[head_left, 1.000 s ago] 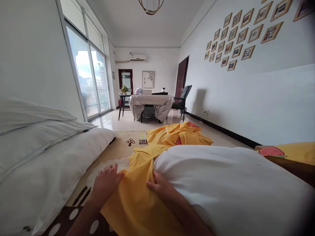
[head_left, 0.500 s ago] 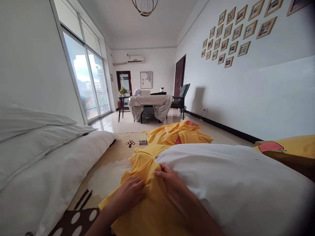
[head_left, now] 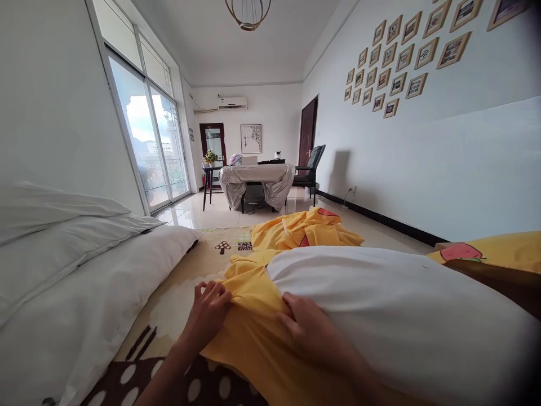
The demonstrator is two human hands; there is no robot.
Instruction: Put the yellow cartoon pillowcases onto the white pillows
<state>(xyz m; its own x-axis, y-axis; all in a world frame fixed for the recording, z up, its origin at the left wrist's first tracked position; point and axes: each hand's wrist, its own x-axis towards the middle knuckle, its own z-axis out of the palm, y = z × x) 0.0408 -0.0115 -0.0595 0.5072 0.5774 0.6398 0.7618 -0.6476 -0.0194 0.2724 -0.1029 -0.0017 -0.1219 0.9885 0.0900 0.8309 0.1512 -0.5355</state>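
Note:
A plump white pillow (head_left: 380, 299) lies in front of me, its left end covered by a yellow pillowcase (head_left: 249, 304). My left hand (head_left: 209, 310) pinches the pillowcase fabric on the left, pulling it into creases. At the border between yellow cloth and white pillow is my right hand (head_left: 310, 327), thumb and fingers closed on the edge of the pillowcase. Part of the cloth under my right forearm is hidden.
White pillows (head_left: 105, 282) are stacked on the left. Another crumpled yellow cloth (head_left: 304, 228) lies beyond the pillow, and a yellow item with a red print (head_left: 502, 248) sits at right. Beneath is a patterned blanket (head_left: 169, 316). A covered table (head_left: 257, 172) and a chair (head_left: 313, 166) stand farther back.
My left hand has moved up and left, drawing the pillowcase fabric taut. My right hand has shifted slightly right and down along the pillowcase edge.

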